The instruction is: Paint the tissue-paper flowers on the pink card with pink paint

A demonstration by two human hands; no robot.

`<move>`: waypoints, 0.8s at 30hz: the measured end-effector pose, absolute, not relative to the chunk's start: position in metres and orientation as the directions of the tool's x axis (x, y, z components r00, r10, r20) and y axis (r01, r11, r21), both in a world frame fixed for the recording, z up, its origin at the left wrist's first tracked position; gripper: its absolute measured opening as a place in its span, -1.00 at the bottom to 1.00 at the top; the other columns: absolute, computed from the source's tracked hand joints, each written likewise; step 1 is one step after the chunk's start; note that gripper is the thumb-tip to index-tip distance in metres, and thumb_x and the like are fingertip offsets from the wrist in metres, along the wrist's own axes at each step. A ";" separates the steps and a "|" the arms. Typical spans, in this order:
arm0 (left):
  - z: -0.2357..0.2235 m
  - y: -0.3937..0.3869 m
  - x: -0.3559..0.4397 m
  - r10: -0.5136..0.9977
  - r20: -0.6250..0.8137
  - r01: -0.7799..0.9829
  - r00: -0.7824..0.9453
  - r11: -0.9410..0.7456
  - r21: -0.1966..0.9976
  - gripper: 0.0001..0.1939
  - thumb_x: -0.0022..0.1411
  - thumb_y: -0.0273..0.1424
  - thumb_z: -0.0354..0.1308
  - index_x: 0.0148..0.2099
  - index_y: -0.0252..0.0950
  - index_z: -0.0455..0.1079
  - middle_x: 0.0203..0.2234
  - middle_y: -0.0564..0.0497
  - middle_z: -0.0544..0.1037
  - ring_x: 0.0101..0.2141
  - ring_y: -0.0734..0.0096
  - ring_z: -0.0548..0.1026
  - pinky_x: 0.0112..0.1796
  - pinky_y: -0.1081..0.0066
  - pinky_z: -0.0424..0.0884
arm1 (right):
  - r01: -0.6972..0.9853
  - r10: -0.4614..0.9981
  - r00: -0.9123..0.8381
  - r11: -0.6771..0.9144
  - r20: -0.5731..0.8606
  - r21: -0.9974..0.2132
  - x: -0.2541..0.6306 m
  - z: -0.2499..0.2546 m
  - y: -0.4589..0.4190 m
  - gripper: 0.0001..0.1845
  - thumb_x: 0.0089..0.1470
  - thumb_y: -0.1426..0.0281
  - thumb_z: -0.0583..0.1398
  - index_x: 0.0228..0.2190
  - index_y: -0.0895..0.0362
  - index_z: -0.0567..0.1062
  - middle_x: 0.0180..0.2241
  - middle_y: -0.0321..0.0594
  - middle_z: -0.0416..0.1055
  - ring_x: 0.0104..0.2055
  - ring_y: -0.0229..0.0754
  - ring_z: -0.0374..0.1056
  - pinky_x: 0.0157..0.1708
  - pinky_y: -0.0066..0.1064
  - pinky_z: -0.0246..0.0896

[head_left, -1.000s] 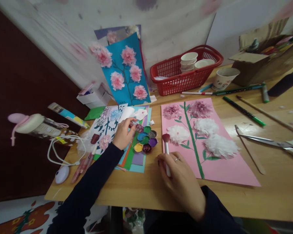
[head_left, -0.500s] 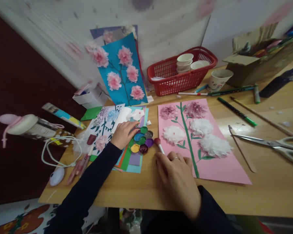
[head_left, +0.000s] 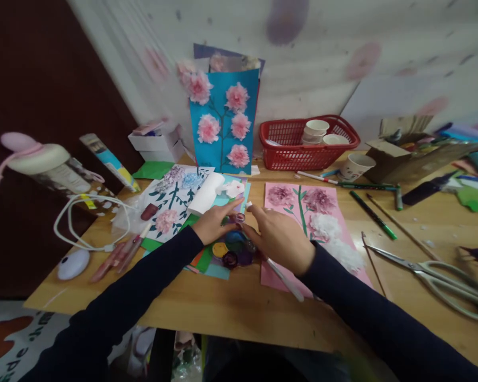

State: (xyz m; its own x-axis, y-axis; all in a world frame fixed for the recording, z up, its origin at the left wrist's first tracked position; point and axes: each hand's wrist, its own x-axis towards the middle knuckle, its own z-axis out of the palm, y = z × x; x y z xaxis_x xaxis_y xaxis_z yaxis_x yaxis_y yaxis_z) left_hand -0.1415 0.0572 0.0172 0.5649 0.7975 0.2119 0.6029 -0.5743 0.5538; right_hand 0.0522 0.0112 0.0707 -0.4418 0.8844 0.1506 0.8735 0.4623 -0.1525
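Note:
My left hand [head_left: 217,223] has its thumb and fingers closed around a small round paint pot [head_left: 239,217] with a clear rim. From the other side, my right hand [head_left: 282,236] brings its thumb and finger to the same pot. Below them lies the cluster of paint pots [head_left: 220,250] in yellow, blue, purple and dark red, partly covered by the hands. A white-handled brush [head_left: 286,280] slants out from under my right hand over the pink paper [head_left: 276,276]; its bristles are hidden, and whether my fingers grip it I cannot tell. Tissue flowers [head_left: 321,200] sit on the pink paper.
A blue flower picture [head_left: 223,151] leans on the wall, beside a red basket [head_left: 302,156] of paper cups. Scissors [head_left: 422,268], a green marker [head_left: 372,215] and a paper cup [head_left: 356,167] stand right. A bottle [head_left: 59,167] and white cable [head_left: 91,246] are left.
My right hand has moved up and left from the front of the pink paper to meet my left hand at the paint pots. The brush now points back toward me beneath it.

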 end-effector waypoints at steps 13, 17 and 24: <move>0.031 0.058 -0.154 0.942 0.055 0.799 0.332 -0.312 0.515 -0.86 0.17 -0.37 0.10 -0.36 -0.33 0.41 -0.47 -0.07 0.52 -0.35 0.20 0.50 -0.27 0.32 0.36 | 0.688 0.683 -0.725 0.717 -0.088 -0.111 0.045 0.067 0.061 -0.80 0.22 0.38 0.04 -0.19 0.21 0.40 -0.41 -0.11 0.50 -0.41 -0.18 0.38 -0.44 -0.43 0.00; 0.029 0.059 -0.146 0.951 -0.021 0.822 0.309 -0.256 0.509 -0.95 0.06 -0.43 0.18 -0.36 -0.29 0.42 -0.54 0.03 0.51 -0.44 0.31 0.50 -0.37 0.43 0.32 | 0.696 0.702 -0.709 0.681 -0.068 -0.228 0.043 0.062 0.064 -0.81 0.16 0.42 0.07 -0.20 0.22 0.40 -0.45 -0.13 0.49 -0.43 -0.20 0.37 -0.43 -0.44 0.06; 0.025 0.061 -0.147 0.972 -0.035 0.818 0.233 -0.176 0.548 -0.94 0.06 -0.44 0.18 -0.36 -0.31 0.45 -0.53 0.05 0.54 -0.49 0.39 0.49 -0.44 0.49 0.28 | 0.723 0.833 -0.550 0.513 0.063 -0.463 0.053 0.066 0.062 -0.83 0.14 0.34 0.06 -0.31 0.17 0.38 -0.59 -0.31 0.37 -0.59 -0.29 0.25 -0.53 -0.47 0.04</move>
